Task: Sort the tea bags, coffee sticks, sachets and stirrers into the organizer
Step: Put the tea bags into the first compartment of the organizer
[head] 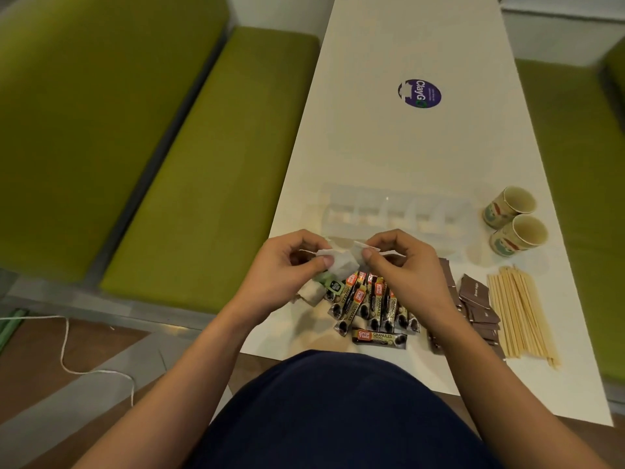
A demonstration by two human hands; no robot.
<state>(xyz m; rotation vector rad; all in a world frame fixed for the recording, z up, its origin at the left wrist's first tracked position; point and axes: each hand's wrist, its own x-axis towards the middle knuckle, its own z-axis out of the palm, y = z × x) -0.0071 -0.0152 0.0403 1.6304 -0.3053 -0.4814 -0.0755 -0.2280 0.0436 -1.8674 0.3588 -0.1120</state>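
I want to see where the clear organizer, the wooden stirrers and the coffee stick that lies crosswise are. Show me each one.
clear organizer [387, 206], head view, on a middle divider wall.
wooden stirrers [517, 309], head view, on the middle of the bundle.
crosswise coffee stick [378, 338], head view, on its label.

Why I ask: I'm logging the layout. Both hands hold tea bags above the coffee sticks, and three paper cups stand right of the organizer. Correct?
Not quite. The head view shows two paper cups, not three, right of the organizer. The left hand and right hand do hold tea bags above the coffee sticks.
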